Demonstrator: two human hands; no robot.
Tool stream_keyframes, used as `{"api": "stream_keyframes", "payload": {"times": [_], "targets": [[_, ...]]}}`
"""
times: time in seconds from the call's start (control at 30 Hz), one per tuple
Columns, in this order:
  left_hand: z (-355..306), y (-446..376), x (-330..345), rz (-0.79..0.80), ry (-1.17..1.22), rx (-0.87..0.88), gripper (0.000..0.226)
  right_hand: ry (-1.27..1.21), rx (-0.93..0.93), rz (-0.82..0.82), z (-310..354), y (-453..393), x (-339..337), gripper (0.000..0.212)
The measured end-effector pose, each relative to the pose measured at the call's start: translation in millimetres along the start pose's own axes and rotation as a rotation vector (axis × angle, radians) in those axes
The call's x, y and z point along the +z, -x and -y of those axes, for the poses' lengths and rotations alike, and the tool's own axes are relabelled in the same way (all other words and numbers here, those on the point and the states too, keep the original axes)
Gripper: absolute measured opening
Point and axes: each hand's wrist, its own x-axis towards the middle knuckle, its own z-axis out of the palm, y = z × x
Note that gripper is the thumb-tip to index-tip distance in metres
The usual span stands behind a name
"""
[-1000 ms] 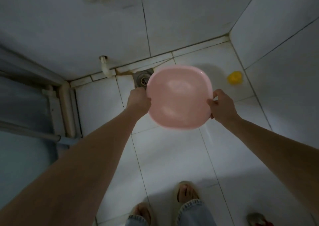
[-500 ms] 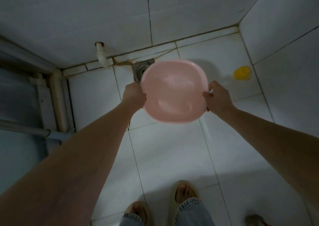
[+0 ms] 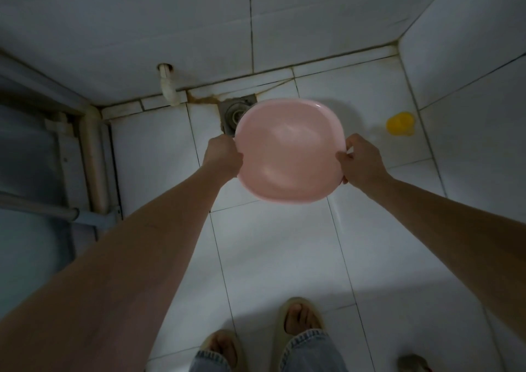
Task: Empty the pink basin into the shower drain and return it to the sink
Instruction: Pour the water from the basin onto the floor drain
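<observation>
Since prev frame the pink basin (image 3: 289, 151) has edged right, off more of the drain (image 3: 234, 113). Near: slippered feet (image 3: 299, 322) on white floor tiles (image 3: 273, 246). Mid: left hand (image 3: 224, 156) and right hand (image 3: 363, 162) clenched on opposite rims, fingers curled under, thumbs on top; basin betw. them, tipped w/ far edge down, prob. to pour. Far right: yellow cup (image 3: 400, 123).

Yellow object (image 3: 400, 123): on floor tiles, near right wall.
White pipe (image 3: 168, 88): at wall base.
Slippers (image 3: 299, 319): worn.
</observation>
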Motion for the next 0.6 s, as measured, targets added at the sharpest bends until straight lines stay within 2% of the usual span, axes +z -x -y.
{"api": "stream_keyframes", "payload": {"times": [0.6], "targets": [[-2,8,-1,-0.001,-0.022,-0.002,0.025,0.047,0.012,0.051,9,3,-15,0.005]]}}
